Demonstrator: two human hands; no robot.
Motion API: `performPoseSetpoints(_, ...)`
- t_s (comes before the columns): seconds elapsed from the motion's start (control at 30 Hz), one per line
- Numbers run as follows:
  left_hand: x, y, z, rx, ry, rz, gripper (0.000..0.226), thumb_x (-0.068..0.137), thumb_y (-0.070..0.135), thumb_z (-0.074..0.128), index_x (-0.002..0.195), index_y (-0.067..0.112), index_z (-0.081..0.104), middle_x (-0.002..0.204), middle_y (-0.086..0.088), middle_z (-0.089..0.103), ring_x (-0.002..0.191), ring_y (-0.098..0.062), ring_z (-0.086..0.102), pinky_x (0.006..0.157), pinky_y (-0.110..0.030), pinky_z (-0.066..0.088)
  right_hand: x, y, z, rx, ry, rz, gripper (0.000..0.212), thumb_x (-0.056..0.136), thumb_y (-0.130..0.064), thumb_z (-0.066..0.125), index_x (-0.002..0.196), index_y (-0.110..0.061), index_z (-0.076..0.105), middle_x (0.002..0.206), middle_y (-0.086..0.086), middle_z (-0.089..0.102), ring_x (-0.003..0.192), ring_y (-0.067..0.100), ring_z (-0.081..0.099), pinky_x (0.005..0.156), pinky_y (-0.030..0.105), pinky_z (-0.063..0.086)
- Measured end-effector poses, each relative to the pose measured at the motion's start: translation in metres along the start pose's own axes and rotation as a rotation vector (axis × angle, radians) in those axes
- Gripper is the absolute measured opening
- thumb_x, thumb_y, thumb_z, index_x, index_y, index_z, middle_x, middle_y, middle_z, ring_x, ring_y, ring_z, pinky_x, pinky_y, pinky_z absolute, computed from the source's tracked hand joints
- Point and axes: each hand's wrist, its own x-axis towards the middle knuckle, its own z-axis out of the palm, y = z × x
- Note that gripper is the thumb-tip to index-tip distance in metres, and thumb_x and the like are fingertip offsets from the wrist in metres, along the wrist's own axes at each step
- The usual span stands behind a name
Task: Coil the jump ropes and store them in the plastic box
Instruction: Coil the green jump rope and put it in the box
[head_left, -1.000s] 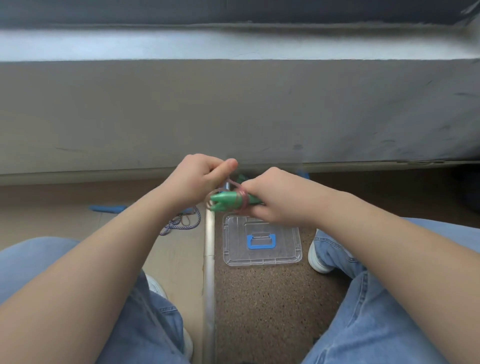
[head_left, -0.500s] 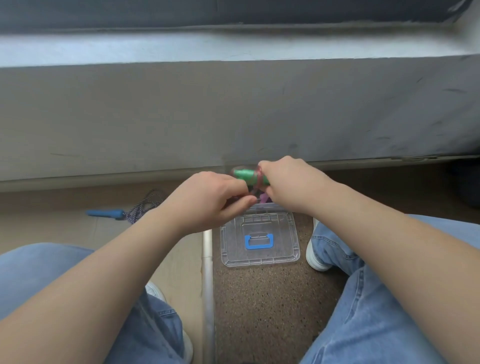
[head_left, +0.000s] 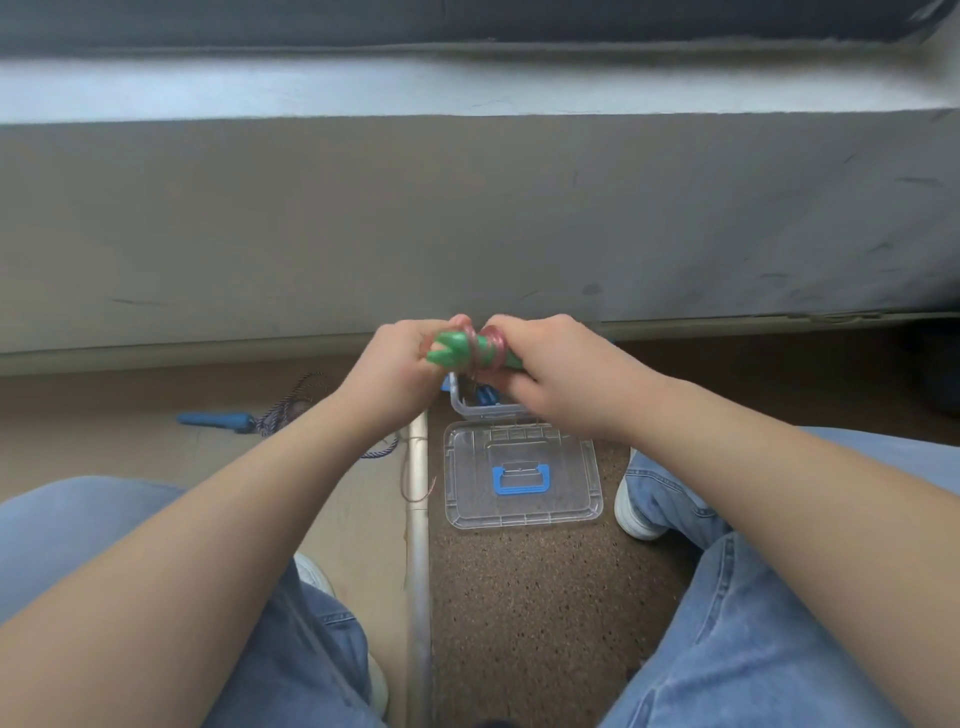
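Grey wall fills the background above a floor that is beige on one side and speckled brown on the other, with a metal strip between them. On the brown side the clear lid lies flat with its blue grip up, just right of the strip. Just beyond the lid's far edge stands the plastic box, open, with something blue inside; the hands hide most of it.

Above the box, the 2 hands are close together. The left hand curls round the free end of the green handles, and the right hand grips their other end. Pink rope is wound in several turns round the handles between the hands. A thin pink tail hangs down to the strip left of the lid.

Well left of the lid, on the beige floor, a blue-handled rope lies loose, its dark braided cord uncoiled. 1 white shoe sits just right of the lid.
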Motion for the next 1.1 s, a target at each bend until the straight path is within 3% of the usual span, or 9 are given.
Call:
performPoseSetpoints(0.1, -0.004, 0.005, 0.007, 0.171, 0.033, 0.051, 0.034, 0.099, 0.02, 0.041, 0.067, 0.031, 0.043, 0.056, 0.011, 0.048, 0.053, -0.017, 0.045, 0.054, -0.035, 0.028, 0.003, 0.003, 0.002, -0.018, 0.087, 0.109, 0.016, 0.1, -0.036, 0.054, 0.105, -0.021, 0.049, 0.086, 0.007, 0.068, 0.079, 0.032, 0.065, 0.072, 0.043, 0.055)
performPoseSetpoints(0.23, -0.015, 0.01, 0.011, 0.325, -0.095, 0.282, 0.029, 0.103, 0.033, 0.037, 0.081, 0.022, 0.052, 0.055, 0.007, 0.048, 0.053, -0.015, 0.047, 0.054, -0.035, 0.033, 0.01, 0.015, 0.003, -0.205, 0.14, 0.26, 0.016, 0.101, -0.029, 0.052, 0.104, -0.015, 0.044, 0.079, 0.006, 0.055, 0.072, 0.035, 0.053, 0.065, 0.04, 0.048)
performPoseSetpoints(0.37, -0.02, 0.015, 0.005, 0.5, -0.12, 0.619, 0.039, 0.098, 0.045, 0.04, 0.066, 0.023, 0.042, 0.053, 0.006, 0.041, 0.049, -0.022, 0.043, 0.048, -0.03, 0.029, 0.009, 0.015, 0.005, -0.424, -0.026, 0.299, 0.018, 0.098, -0.021, 0.056, 0.103, -0.018, 0.039, 0.082, 0.007, 0.047, 0.076, 0.034, 0.051, 0.063, 0.036, 0.04)
performPoseSetpoints(0.47, -0.016, 0.017, 0.0, 0.535, -0.059, 0.706, 0.04, 0.097, 0.045, 0.046, 0.066, 0.021, 0.053, 0.056, 0.007, 0.041, 0.051, -0.023, 0.048, 0.046, -0.029, 0.035, 0.008, 0.018, 0.016, -0.438, -0.167, 0.184, 0.013, 0.099, -0.021, 0.055, 0.109, -0.023, 0.046, 0.087, 0.003, 0.053, 0.074, 0.028, 0.049, 0.065, 0.036, 0.042)
performPoseSetpoints(0.6, 0.001, 0.008, -0.015, 0.462, 0.029, 0.486, 0.05, 0.095, 0.055, 0.043, 0.062, 0.019, 0.051, 0.053, 0.004, 0.042, 0.053, -0.019, 0.044, 0.05, -0.034, 0.042, 0.008, 0.012, 0.023, -0.414, -0.187, -0.02, 0.02, 0.099, -0.025, 0.053, 0.118, -0.026, 0.056, 0.098, 0.001, 0.063, 0.087, 0.028, 0.064, 0.074, 0.038, 0.051)
performPoseSetpoints(0.73, 0.008, 0.001, -0.026, 0.148, 0.006, 0.228, 0.055, 0.087, 0.057, 0.053, 0.049, 0.02, 0.037, 0.045, 0.005, 0.03, 0.049, -0.012, 0.027, 0.048, -0.025, 0.024, 0.003, -0.003, 0.017, -0.306, -0.093, -0.19, 0.013, 0.1, -0.035, 0.054, 0.101, -0.022, 0.05, 0.099, 0.001, 0.064, 0.09, 0.028, 0.064, 0.073, 0.037, 0.043)
performPoseSetpoints(0.83, 0.011, -0.004, -0.024, 0.019, -0.012, 0.07, 0.059, 0.092, 0.055, 0.049, 0.052, 0.014, 0.035, 0.053, 0.001, 0.03, 0.054, -0.014, 0.026, 0.053, -0.032, 0.025, -0.001, -0.01, 0.013, -0.181, 0.023, -0.174, 0.016, 0.098, -0.033, 0.057, 0.095, -0.022, 0.046, 0.096, 0.004, 0.067, 0.086, 0.032, 0.064, 0.07, 0.037, 0.041)
performPoseSetpoints(0.93, 0.009, -0.007, -0.018, -0.014, -0.009, -0.014, 0.057, 0.099, 0.051, 0.044, 0.052, 0.02, 0.052, 0.051, 0.002, 0.036, 0.051, -0.018, 0.035, 0.054, -0.034, 0.041, -0.001, -0.007, 0.011, -0.195, 0.146, -0.082, 0.016, 0.098, -0.03, 0.056, 0.1, -0.018, 0.046, 0.09, 0.007, 0.067, 0.081, 0.036, 0.063, 0.067, 0.04, 0.045)
performPoseSetpoints(1.1, -0.002, -0.001, 0.008, 0.135, 0.067, 0.015, 0.028, 0.103, 0.022, 0.036, 0.078, 0.03, 0.046, 0.06, 0.01, 0.049, 0.056, -0.008, 0.044, 0.053, -0.031, 0.03, 0.001, 0.004, 0.016, -0.286, 0.206, 0.049, 0.015, 0.098, -0.029, 0.051, 0.105, -0.019, 0.041, 0.079, 0.003, 0.056, 0.071, 0.037, 0.055, 0.063, 0.041, 0.045)
